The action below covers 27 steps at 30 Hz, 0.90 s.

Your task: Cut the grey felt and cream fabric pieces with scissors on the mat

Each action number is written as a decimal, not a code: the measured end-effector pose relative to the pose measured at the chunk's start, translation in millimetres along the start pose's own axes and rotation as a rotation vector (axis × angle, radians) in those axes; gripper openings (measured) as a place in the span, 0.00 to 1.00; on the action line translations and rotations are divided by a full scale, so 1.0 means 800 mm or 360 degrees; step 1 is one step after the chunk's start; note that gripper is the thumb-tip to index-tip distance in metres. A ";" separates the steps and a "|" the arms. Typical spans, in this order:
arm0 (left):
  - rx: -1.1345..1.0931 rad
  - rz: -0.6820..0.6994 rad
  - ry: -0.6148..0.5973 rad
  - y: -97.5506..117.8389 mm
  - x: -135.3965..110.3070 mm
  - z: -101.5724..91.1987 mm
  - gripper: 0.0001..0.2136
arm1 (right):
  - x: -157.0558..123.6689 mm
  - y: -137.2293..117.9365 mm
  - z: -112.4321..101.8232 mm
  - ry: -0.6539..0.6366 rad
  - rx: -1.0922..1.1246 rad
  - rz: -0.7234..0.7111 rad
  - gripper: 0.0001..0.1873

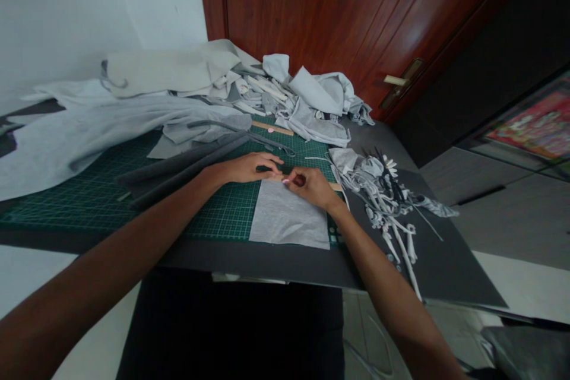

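Note:
A rectangular piece of light grey fabric [288, 218] lies flat on the green cutting mat [89, 190]. My left hand [249, 167] rests at its far edge, fingers stretched over a wooden ruler [335, 186] that runs along that edge. My right hand [310, 186] is curled in a pinch just beside it, gripping a small thing against the ruler that I cannot make out. Both hands nearly touch each other.
Dark grey fabric strips [178, 169] lie left of the hands. A heap of grey cloth [214, 83] covers the back of the mat, with a second wooden ruler [272, 127] near it. Fabric scraps [383, 196] litter the dark board on the right. A red-brown door [356, 18] stands behind.

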<state>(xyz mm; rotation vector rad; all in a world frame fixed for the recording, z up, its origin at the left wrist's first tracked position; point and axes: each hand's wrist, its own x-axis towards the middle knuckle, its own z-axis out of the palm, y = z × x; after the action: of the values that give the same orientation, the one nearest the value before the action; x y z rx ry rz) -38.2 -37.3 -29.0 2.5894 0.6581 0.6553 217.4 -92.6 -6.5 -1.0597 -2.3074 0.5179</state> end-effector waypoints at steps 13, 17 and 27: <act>-0.0088 -0.0027 -0.0004 0.011 0.002 -0.004 0.10 | -0.011 0.015 -0.029 -0.0134 -0.0018 0.0048 0.09; -0.0089 -0.0016 -0.0009 0.012 0.002 -0.004 0.10 | -0.015 0.020 -0.036 -0.0177 -0.0033 0.0058 0.09; -0.0067 -0.0045 -0.0027 0.009 -0.001 -0.003 0.12 | -0.017 0.020 -0.039 -0.0239 0.0248 0.0142 0.16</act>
<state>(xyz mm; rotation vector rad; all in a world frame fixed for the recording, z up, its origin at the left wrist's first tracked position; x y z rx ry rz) -37.4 -42.7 -24.1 2.5396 0.6676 0.6310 252.8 -89.8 4.7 -1.0839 -2.3110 0.8239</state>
